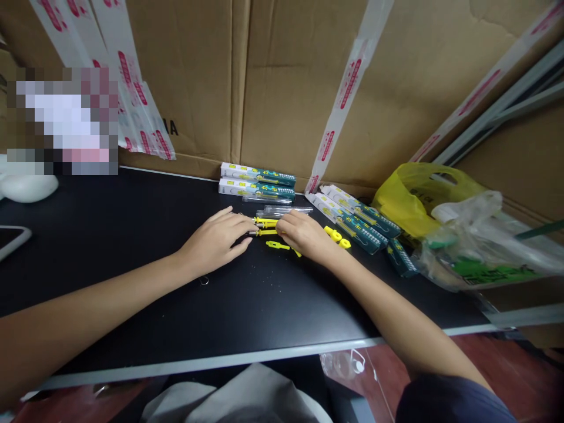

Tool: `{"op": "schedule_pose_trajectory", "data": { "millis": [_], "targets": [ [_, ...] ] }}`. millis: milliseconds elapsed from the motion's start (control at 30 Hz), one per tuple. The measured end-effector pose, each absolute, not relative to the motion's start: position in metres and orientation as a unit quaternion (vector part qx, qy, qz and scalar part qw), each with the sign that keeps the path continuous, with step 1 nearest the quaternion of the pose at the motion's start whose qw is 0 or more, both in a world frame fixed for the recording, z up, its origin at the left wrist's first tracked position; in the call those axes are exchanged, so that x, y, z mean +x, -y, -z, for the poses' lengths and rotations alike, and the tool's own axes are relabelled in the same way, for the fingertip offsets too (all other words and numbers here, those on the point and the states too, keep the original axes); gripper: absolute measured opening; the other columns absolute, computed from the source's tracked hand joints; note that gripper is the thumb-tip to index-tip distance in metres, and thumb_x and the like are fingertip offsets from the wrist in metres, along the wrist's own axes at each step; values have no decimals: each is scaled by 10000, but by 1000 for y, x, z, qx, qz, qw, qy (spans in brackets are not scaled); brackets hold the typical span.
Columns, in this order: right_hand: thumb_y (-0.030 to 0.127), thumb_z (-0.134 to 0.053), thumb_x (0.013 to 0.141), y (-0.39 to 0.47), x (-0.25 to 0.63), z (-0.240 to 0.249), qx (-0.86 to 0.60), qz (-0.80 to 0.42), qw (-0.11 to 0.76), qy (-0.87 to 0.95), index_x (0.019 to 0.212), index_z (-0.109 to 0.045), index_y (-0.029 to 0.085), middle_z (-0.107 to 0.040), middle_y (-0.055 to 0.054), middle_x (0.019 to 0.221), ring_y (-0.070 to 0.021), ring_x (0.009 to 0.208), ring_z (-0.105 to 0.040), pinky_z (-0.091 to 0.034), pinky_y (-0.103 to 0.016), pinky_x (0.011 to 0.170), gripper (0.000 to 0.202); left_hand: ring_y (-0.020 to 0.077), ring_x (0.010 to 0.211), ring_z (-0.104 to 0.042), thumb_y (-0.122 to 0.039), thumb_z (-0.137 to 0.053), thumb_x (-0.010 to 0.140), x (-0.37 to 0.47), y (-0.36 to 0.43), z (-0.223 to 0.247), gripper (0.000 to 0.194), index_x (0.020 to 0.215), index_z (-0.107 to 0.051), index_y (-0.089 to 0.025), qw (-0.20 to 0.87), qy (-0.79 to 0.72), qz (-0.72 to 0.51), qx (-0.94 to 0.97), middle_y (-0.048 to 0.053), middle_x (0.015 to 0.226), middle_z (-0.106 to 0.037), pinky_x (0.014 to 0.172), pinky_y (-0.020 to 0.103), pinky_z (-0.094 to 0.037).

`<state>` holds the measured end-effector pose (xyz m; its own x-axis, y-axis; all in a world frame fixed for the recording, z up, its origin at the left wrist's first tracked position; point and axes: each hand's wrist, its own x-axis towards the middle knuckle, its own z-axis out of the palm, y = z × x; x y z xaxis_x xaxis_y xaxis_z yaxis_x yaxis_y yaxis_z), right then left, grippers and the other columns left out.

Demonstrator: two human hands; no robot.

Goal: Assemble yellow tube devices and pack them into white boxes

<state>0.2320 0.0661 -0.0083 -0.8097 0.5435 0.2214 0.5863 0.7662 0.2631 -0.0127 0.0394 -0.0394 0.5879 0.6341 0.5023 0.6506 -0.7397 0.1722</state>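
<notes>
My left hand (pixel 220 238) lies low over the table, fingers stretched out and thumb apart, its tips at the metal ends of several thin yellow rods (pixel 267 232). At the other end of these rods is my right hand (pixel 304 233), its fingers curled in on a yellow rod; the fingertips are partly hidden. Just in front of the right hand lies a flat yellow plastic piece (pixel 277 245). Several chunky yellow plastic pieces (pixel 337 236) rest to its right. Behind the hands are clear plastic tubes (pixel 288 209). A small metal hook (pixel 204 281) lies near my left wrist.
Two printed narrow boxes (pixel 258 189) are stacked at the cardboard wall (pixel 286 88). More such boxes (pixel 352 220) lie to the right, beside a yellow plastic bag (pixel 409 200) and a clear bag (pixel 484 252). A white-edged device (pixel 13 241) sits on the black table (pixel 247 317) far left.
</notes>
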Motion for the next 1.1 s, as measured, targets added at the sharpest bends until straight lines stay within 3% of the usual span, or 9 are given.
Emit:
{"op": "schedule_pose_trajectory", "data": {
  "millis": [133, 267, 467, 733, 900, 1100],
  "targets": [
    [219, -344, 1013, -54, 227, 3, -273, 142, 115, 944, 867, -566, 173, -622, -77, 847, -202, 788, -461, -372, -305, 724, 270, 230, 1117, -625, -298, -496, 941, -10, -36, 37, 275, 1147, -627, -172, 17, 349, 274, -896, 82, 1182, -694, 1115, 473, -339],
    [199, -423, 984, -41, 220, 3, -259, 44, 180, 948, 862, -517, 194, -635, -72, 889, -192, 826, -491, -406, -297, 749, 154, 241, 1026, -646, -349, -514, 946, -6, -34, 37, 275, 1120, -639, -176, -1, 344, 256, -904, 79, 1093, -714, 944, 409, -463],
    [207, -538, 942, -38, 219, 8, -249, -40, 256, 933, 865, -522, 202, -643, -56, 857, -180, 798, -523, -434, -295, 714, 79, 210, 879, -656, -279, -468, 977, -5, -33, 40, 225, 1027, -658, -170, -1, 324, 268, -907, 54, 952, -723, 800, 339, -474],
    [219, -654, 883, -47, 233, 6, -288, -85, 295, 907, 850, -621, 184, -625, -12, 742, -145, 711, -549, -435, -261, 658, 58, 205, 848, -663, -248, -447, 981, -12, -35, 37, 221, 1054, -638, -166, 27, 340, 270, -900, 43, 964, -728, 756, 332, -448],
    [182, -646, 877, -37, 225, 8, -285, -110, 310, 901, 812, -623, 175, -631, -10, 728, -130, 680, -555, -441, -242, 625, 69, 202, 818, -668, -229, -401, 996, -5, -25, 35, 250, 1126, -607, -170, 80, 311, 245, -915, 35, 913, -714, 726, 332, -455],
    [224, -633, 891, -29, 222, 2, -270, -108, 299, 909, 852, -614, 175, -644, -21, 764, -137, 707, -571, -457, -257, 665, 65, 175, 824, -687, -236, -360, 1009, -3, -18, 36, 267, 1081, -610, -173, 59, 327, 236, -913, 34, 913, -704, 687, 278, -492]
  ]
}}
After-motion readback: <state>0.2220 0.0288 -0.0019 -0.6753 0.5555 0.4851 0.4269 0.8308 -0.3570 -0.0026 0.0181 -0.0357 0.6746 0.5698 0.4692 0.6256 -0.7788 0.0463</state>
